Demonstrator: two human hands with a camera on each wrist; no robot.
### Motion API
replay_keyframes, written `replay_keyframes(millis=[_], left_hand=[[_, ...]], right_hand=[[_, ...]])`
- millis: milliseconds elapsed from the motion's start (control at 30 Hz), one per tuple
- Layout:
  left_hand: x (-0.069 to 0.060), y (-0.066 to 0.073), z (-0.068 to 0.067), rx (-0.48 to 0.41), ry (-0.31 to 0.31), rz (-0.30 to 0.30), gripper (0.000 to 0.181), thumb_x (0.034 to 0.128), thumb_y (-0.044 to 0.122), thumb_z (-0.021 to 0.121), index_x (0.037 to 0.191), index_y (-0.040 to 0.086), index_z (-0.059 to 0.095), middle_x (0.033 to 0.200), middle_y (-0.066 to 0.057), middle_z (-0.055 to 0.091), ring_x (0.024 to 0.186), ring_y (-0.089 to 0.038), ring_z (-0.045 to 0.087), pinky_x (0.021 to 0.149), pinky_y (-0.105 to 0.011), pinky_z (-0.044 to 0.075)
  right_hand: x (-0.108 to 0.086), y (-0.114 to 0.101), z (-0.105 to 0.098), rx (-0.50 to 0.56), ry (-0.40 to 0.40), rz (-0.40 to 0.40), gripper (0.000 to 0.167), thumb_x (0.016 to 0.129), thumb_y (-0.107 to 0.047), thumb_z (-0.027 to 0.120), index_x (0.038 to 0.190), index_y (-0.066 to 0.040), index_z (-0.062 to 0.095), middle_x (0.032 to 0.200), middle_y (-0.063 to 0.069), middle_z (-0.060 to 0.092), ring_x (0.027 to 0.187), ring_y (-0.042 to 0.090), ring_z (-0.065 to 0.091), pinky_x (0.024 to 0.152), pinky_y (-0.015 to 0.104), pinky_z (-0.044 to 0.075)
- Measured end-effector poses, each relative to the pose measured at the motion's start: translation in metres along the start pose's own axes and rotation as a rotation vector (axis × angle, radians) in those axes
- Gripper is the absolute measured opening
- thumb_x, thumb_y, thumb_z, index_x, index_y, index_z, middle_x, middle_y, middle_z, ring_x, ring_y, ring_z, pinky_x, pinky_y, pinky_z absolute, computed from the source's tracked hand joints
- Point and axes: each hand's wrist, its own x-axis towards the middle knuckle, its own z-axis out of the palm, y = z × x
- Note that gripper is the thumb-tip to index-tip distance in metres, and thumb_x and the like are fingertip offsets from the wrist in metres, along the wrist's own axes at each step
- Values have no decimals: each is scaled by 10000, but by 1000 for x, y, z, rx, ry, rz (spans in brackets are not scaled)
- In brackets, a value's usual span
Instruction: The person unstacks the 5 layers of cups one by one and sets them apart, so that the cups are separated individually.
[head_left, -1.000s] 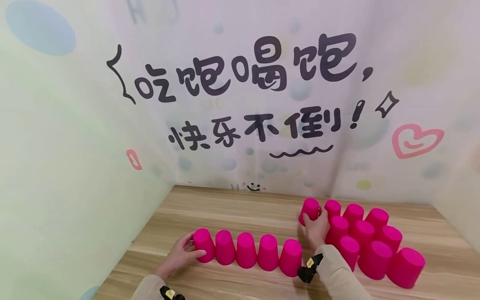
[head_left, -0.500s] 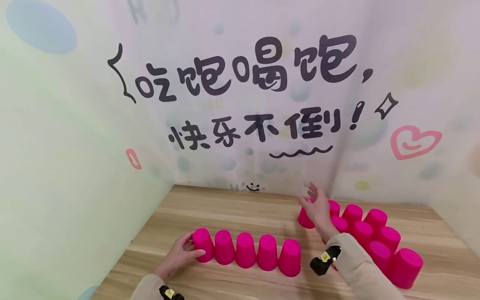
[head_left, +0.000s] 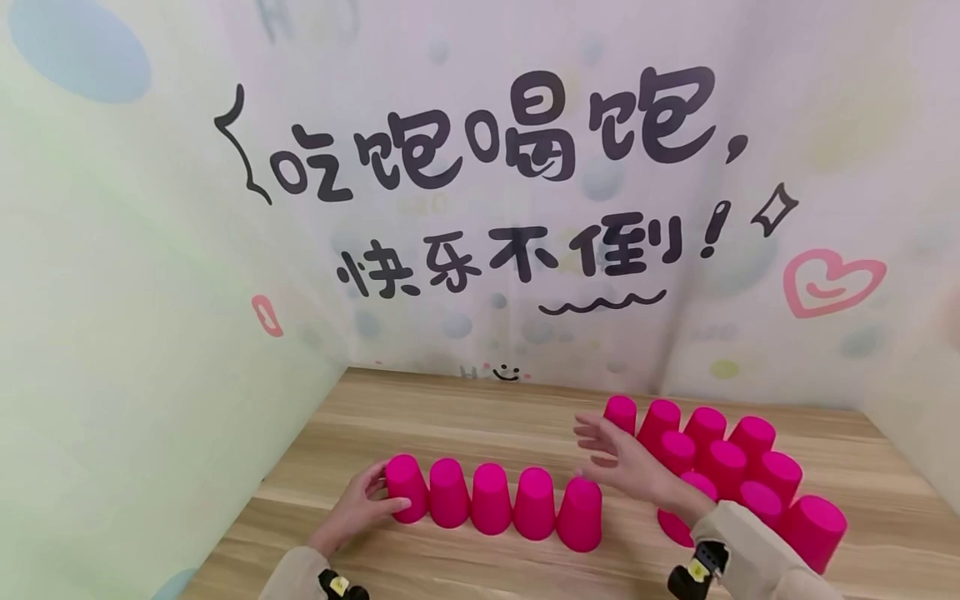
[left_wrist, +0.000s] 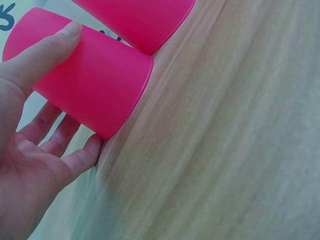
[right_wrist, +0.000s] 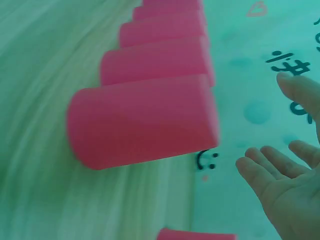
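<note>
beige sleeves [head_left: 757, 552], black wrist cameras [head_left: 684, 582] with yellow labels [head_left: 698, 570]

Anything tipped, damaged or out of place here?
Nothing stands out: the row of pink cups and the cup cluster stand base-up, none visibly tipped or damaged; the right hand and sleeve partly hide some.

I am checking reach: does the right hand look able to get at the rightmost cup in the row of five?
Probably yes: the right hand, holding nothing, is close to the rightmost cup, with no other cup between.
</note>
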Motion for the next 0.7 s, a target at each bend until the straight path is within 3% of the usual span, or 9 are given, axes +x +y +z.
replay_keyframes(millis=[267, 433, 700], left_hand=[[2, -3, 0, -16, 7, -2, 587, 715, 48, 723, 1220, -49, 440, 1149, -201, 516, 1059, -342, 488, 837, -345, 451], [2, -2, -1, -1, 0, 8, 592, 714, 69, 728, 1218, -50, 441, 1147, -191, 521, 1048, -320, 498, 820, -307, 452], [0, -3, -1, 10, -1, -2, 602, 722, 84, 725, 1230, -48, 429, 1144, -161, 528, 1028, -253, 518, 808, -278, 456]], right_hand=[[-26, 28, 13, 68, -124, 103, 683, 795, -167, 663, 1330, 29, 287, 1257, 242, 410, 1136, 415, 394, 880, 470, 408], [-33, 42, 21, 45, -107, 141, 667, 758, -207, 703, 1275, 40, 361, 1180, 161, 486, 1088, 374, 447, 839, 362, 460], [-37, 50, 26, 13, -62, 146, 653, 756, -213, 704, 1250, 60, 376, 1137, 171, 510, 1036, 378, 494, 788, 360, 485]])
